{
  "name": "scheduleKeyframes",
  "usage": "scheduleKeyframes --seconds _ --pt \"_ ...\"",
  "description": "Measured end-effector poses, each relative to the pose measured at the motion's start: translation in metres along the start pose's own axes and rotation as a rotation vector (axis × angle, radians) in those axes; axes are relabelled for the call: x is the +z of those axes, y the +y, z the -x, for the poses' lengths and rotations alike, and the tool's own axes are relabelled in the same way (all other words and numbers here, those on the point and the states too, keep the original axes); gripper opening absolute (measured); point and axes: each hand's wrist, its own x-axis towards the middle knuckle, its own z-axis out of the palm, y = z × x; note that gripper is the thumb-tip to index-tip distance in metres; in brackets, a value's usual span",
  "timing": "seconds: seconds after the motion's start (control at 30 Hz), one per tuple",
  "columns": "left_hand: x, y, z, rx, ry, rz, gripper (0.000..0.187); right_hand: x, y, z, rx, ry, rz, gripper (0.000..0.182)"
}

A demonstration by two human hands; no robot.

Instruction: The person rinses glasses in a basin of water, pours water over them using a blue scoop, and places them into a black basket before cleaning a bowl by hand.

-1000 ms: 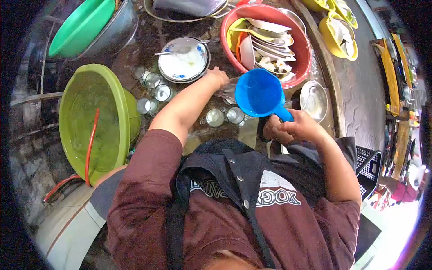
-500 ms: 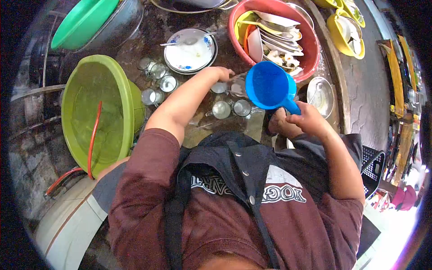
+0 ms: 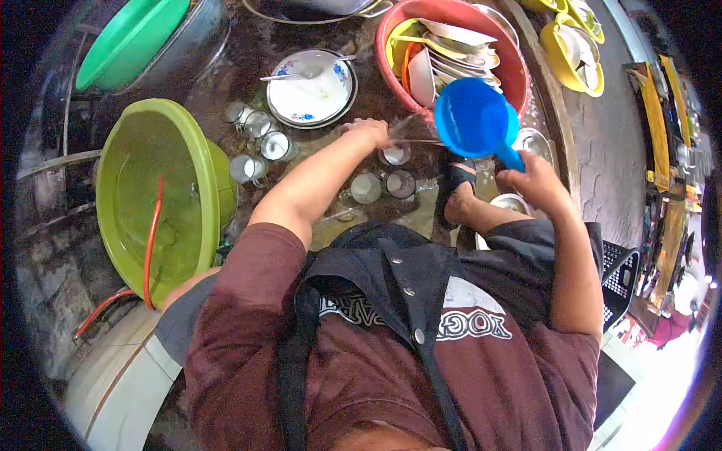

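Head view, 12 o'clock at top. Right hand [image 3: 537, 180], toward 2 o'clock, is closed round the handle of the blue dipper [image 3: 470, 116]; water streams from the dipper toward the left hand [image 3: 367, 132]. Left hand sits at 12, fingers partly curled; whether it grips anything cannot be told. Just off it, at its 4 o'clock: a glass [image 3: 395, 155]. White plate [image 3: 293, 98] at 11, red basin [image 3: 514, 64] at 1, green basin [image 3: 129, 203] at 9.

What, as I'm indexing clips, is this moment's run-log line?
right hand: holds dipper; left hand: by glass, grip unclear; water: streaming from dipper toward left hand; red basin: holds dishes
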Motion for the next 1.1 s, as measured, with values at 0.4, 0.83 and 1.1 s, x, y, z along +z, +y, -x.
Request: scheduleKeyframes --seconds 0.4,0.83,1.1 --pt "0.009 -0.021 -0.023 0.207 0.159 -0.032 0.039 -0.029 -0.007 0.0 0.036 0.298 0.051 0.045" --pt "-0.001 -0.034 -0.015 0.156 0.155 -0.16 0.036 0.028 -0.061 0.005 -0.09 0.035 0.29 0.044" --pt "-0.014 -0.097 -0.045 0.444 -0.156 0.207 0.05 0.025 -0.066 0.003 -0.112 0.138 0.219 0.043"
